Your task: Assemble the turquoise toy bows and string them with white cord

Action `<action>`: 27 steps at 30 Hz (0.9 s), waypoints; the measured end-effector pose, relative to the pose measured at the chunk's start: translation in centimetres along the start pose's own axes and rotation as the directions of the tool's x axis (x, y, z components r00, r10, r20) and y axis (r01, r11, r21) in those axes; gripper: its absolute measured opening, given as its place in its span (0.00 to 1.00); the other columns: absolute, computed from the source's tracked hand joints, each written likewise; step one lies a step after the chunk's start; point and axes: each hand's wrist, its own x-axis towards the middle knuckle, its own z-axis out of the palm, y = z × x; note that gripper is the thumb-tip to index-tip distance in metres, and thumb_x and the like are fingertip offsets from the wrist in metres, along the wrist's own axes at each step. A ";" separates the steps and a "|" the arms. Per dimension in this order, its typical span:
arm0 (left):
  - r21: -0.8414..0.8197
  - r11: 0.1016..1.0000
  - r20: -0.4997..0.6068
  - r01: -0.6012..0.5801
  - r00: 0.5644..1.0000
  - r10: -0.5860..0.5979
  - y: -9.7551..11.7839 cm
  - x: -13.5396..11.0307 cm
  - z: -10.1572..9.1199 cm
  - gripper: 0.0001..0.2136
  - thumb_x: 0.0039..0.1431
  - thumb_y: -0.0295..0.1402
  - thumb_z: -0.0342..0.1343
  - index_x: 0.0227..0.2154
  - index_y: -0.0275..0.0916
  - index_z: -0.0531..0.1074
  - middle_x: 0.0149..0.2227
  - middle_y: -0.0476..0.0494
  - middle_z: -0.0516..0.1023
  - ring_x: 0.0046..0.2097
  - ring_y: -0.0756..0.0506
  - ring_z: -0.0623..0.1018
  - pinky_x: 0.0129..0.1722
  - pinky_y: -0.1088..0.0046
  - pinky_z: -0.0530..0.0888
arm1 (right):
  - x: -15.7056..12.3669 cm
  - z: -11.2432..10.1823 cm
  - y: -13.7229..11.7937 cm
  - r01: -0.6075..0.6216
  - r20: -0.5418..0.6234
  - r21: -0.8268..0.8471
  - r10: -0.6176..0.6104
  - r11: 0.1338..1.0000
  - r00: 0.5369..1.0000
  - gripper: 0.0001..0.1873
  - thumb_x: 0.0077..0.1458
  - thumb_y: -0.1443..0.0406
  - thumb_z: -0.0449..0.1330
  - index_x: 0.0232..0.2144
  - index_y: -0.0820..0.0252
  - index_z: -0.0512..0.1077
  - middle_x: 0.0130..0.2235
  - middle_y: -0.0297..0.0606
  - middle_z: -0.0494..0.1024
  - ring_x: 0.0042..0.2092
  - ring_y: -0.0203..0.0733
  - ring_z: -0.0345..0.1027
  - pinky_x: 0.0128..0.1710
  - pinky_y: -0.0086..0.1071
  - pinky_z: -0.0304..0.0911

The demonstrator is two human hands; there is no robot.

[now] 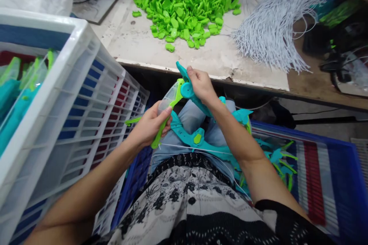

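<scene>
My left hand [153, 122] is closed around a green-edged clear plastic limb [169, 101]. At its upper end the limb meets a round turquoise joint [187, 89]. My right hand [202, 86] grips the turquoise end piece [182, 70] beside that joint, thumb on top. Across my lap lies a curved turquoise bow-shaped plastic body [184, 134] with a green inset, and a thin white cord [184, 146] runs along it. Whether the held parts join this body is hidden behind my right hand and forearm.
A heap of small green plastic pieces [184, 7] spills from a blue bin on the bench [126, 49]. White cords [270, 30] lie in a bundle to its right. A white crate [83, 26] with turquoise parts stands left; a blue crate [347, 168] with more stands right.
</scene>
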 end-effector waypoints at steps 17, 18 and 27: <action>0.360 0.931 0.007 0.060 0.998 -0.067 1.4 -1.1 -1.7 0.15 0.56 0.47 0.56 0.34 0.41 0.61 0.19 0.57 0.62 0.15 0.56 0.61 0.12 0.82 0.58 | -2.4 0.0 -0.7 0.005 -0.055 -0.147 -0.013 0.989 0.998 0.30 0.61 0.44 0.39 0.24 0.57 0.67 0.23 0.35 0.67 0.32 0.40 0.65 0.31 0.31 0.54; 0.370 0.927 0.005 0.062 0.998 -0.068 1.5 -1.2 -1.7 0.15 0.56 0.47 0.56 0.33 0.41 0.61 0.18 0.57 0.62 0.15 0.55 0.60 0.11 0.82 0.57 | -2.6 0.0 -0.8 0.009 -0.055 -0.152 -0.018 0.988 0.998 0.30 0.61 0.44 0.39 0.24 0.57 0.67 0.23 0.35 0.67 0.32 0.40 0.65 0.31 0.31 0.53; 0.665 0.739 0.091 0.110 0.970 -0.227 5.4 1.4 -4.4 0.12 0.47 0.41 0.64 0.25 0.40 0.69 0.13 0.51 0.64 0.12 0.52 0.61 0.10 0.79 0.53 | -4.4 1.4 0.2 0.070 0.004 -0.330 -0.073 0.941 0.997 0.29 0.64 0.48 0.36 0.26 0.58 0.66 0.28 0.37 0.70 0.33 0.39 0.66 0.32 0.30 0.52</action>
